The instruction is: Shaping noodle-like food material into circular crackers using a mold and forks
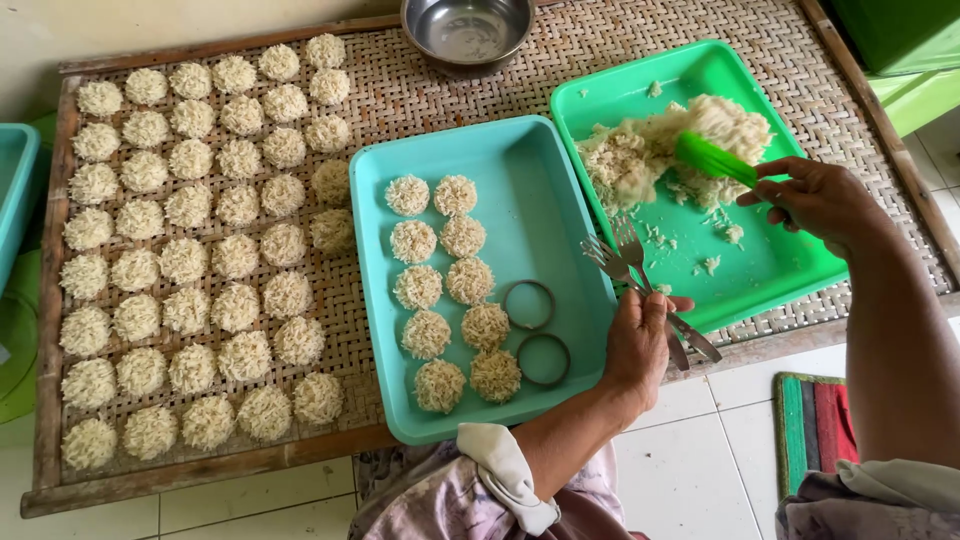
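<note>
1. The left hand (640,340) has its fingers curled shut around the handles of two metal forks (628,262). The tines point up and away from the palm, poised over the gap between the two trays, so the forks look parked within easy reach rather than in use.
2. The right hand (815,195) pinches the handle of a bright green plastic scoop (715,158), fingers closed on it. The scoop's far end is pressed into a loose heap of pale, sticky cooked rice (665,145), angled as if to pull a portion off the pile.
3. That heap lies at the far end of a bright green rectangular plastic tray (770,270), with stray grains scattered over its bare floor nearer the hand.
4. Just left of it sits a turquoise rectangular plastic tray (540,180). It holds two columns of small round rice cakes (445,290), and beside them two thin metal ring moulds (535,330) lying flat and empty, near the left hand.
5. Both trays rest on a large woven bamboo drying rack with a wooden frame (400,90). Its left half carries many more round rice discs (190,260) in neat rows, spaced apart, presumably so that air can reach them.
6. A shiny steel bowl (468,30) stands at the rack's far edge.
</note>
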